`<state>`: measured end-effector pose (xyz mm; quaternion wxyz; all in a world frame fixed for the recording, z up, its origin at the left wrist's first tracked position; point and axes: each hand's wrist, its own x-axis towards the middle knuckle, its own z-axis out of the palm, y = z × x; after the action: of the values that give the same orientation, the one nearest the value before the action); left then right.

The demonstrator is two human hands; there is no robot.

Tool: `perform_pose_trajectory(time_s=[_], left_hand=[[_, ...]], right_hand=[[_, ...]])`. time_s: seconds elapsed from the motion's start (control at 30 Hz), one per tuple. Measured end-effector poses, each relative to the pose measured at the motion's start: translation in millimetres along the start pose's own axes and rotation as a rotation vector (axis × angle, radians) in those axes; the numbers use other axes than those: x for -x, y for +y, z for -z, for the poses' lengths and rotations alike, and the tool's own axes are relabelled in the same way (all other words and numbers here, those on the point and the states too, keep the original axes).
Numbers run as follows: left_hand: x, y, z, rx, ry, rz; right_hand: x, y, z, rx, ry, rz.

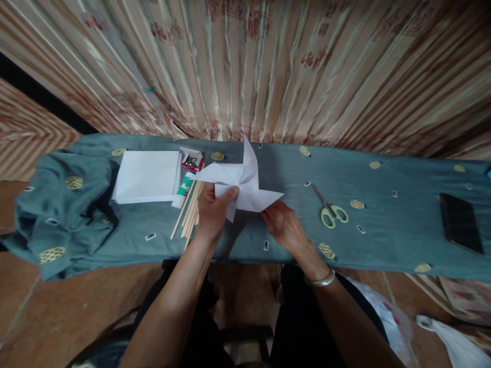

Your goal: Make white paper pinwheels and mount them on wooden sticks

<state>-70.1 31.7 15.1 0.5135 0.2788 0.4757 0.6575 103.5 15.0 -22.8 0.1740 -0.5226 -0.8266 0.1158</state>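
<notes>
A white paper pinwheel (249,197) with pointed, folded blades is held up over the cloth-covered table. My left hand (214,208) grips it from the lower left, thumb pressed near its centre and the other fingers behind. My right hand (283,225) is closed at the pinwheel's lower right edge, its fingertips partly behind a blade. Whether those fingers pinch the paper or something small, I cannot tell. Several thin wooden sticks (190,217) lie just left of my left hand. Beside them are a green and white glue stick (183,190) and a small open red box (192,160) of metal pieces.
A stack of white paper (148,176) lies at the left, next to bunched cloth (76,199). Scissors with green handles (330,210) rest right of my hands. A dark phone (460,222) lies at the far right. A patterned curtain (245,76) hangs behind the table.
</notes>
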Motion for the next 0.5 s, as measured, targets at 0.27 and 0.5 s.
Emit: perform_pose_trajectory(time_s=[0.27,0.5], left_hand=[[-3.2,-4.4,-0.2,-0.079,-0.014,-0.068],[-2.6,-11.8,-0.7,-0.176,-0.033,-0.101]], right_hand=[[10.7,28.5,26.9,-0.269,0.1,-0.272],[17.3,15.1,58.3,-0.888,0.331,-0.373]])
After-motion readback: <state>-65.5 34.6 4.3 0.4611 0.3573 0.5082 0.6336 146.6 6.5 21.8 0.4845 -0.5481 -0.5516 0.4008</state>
